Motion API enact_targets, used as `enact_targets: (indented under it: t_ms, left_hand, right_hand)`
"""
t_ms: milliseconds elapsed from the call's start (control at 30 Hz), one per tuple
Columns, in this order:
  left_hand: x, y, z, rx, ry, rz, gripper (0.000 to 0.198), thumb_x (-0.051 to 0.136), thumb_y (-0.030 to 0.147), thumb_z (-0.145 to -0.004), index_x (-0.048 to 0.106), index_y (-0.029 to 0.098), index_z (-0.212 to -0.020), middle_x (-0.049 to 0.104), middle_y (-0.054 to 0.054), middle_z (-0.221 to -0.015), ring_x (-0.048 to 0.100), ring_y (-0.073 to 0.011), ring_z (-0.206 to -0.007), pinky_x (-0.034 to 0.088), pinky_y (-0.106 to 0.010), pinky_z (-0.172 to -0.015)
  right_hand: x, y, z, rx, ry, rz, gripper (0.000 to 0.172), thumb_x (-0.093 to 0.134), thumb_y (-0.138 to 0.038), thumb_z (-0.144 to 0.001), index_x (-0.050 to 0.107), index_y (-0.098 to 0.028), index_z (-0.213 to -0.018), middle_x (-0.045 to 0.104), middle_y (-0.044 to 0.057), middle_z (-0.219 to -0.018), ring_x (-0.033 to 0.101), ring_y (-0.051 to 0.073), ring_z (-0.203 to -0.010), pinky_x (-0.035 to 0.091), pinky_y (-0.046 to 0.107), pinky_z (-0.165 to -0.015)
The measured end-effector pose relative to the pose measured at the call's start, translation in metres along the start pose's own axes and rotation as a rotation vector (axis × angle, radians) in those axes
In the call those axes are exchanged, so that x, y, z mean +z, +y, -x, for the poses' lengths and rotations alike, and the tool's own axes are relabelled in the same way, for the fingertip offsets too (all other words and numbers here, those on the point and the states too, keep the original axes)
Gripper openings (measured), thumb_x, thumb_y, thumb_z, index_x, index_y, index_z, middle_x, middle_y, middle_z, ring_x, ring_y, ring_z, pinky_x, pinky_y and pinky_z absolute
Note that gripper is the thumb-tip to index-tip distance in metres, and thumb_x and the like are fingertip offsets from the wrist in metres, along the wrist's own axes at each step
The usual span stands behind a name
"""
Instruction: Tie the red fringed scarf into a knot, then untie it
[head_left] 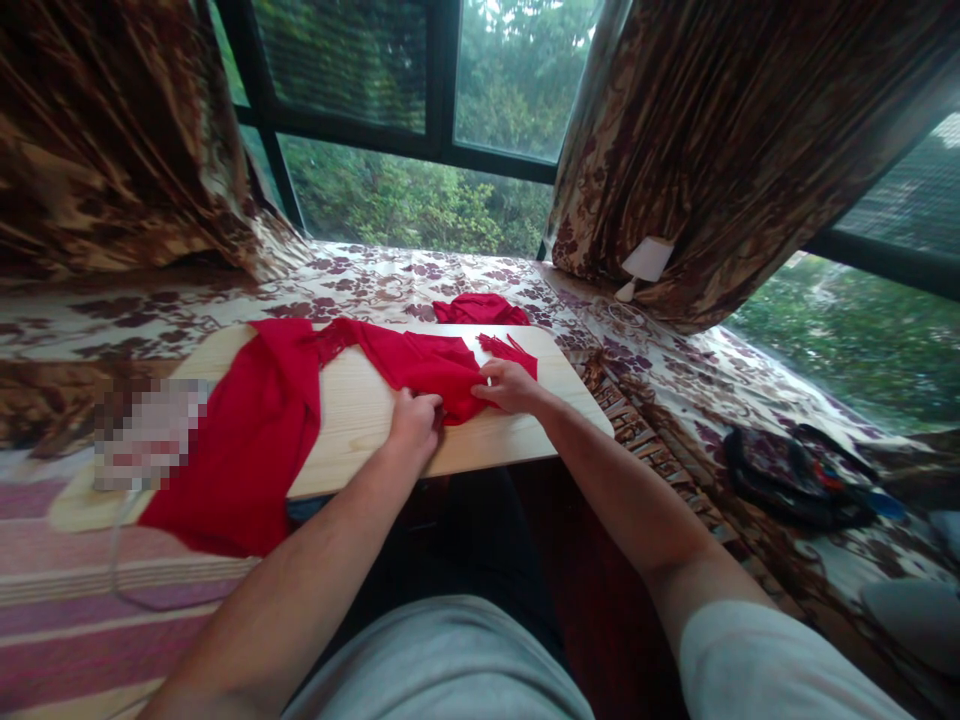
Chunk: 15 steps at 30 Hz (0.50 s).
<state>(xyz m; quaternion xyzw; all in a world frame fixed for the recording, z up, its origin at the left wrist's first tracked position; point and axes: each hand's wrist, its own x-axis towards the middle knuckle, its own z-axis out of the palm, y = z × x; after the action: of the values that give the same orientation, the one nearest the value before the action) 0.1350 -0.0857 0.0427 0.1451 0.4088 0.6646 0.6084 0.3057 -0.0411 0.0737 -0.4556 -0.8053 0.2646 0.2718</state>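
Observation:
A long red scarf [240, 440] with a fringe [510, 348] lies across a pale wooden tabletop [352, 440]. Its wide left part hangs over the near edge, and a narrower stretch runs to the right. With fingers closed, my left hand [417, 425] grips the scarf's near edge. My right hand [511, 386] pinches the cloth a little farther right, close to the fringe. Some of the fingertips are hidden by the hands and folds. Behind the tabletop sits a bunched red cloth [482, 309]; whether it belongs to the scarf I cannot tell.
A blurred-out object [146, 440] with a cable lies at the tabletop's left end. Flowered fabric [360, 280] covers the ledge under the window. A small white lamp [646, 262] stands by the right curtain [660, 130]. A dark bag [787, 480] rests at the right.

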Motion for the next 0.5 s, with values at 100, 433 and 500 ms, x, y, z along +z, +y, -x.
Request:
enact_targets:
  t_ms: [100, 433, 500]
  left_hand:
    - [0.003, 0.0, 0.003, -0.184, -0.146, -0.057, 0.027, 0.059, -0.004, -0.059, 0.056, 0.016, -0.078, 0.062, -0.002, -0.067, 0.065, -0.0172, -0.064, 0.055, -0.025, -0.057]
    - [0.002, 0.003, 0.003, -0.138, -0.174, 0.026, 0.029, 0.044, -0.008, -0.044, 0.036, 0.018, -0.054, 0.042, 0.005, -0.047, 0.049, -0.0104, -0.044, 0.043, -0.02, -0.044]
    - [-0.001, 0.004, -0.001, -0.081, -0.143, 0.062, 0.033, 0.042, -0.007, -0.041, 0.029, 0.019, -0.056, 0.035, 0.006, -0.046, 0.043, -0.0091, -0.041, 0.038, -0.019, -0.041]
  right_hand:
    - [0.005, -0.001, 0.002, 0.053, -0.091, -0.018, 0.033, 0.064, -0.038, -0.077, 0.044, -0.02, -0.058, 0.037, -0.006, -0.058, 0.034, 0.01, -0.059, 0.027, 0.025, -0.057]
    - [0.011, 0.005, 0.001, 0.072, -0.024, 0.003, 0.027, 0.063, -0.039, -0.076, 0.054, -0.018, -0.062, 0.042, -0.005, -0.056, 0.036, 0.01, -0.058, 0.025, 0.026, -0.053]
    - [0.011, 0.009, 0.0, 0.065, 0.006, 0.06, 0.024, 0.064, -0.037, -0.076, 0.057, -0.018, -0.063, 0.045, -0.005, -0.057, 0.039, 0.01, -0.058, 0.027, 0.025, -0.054]
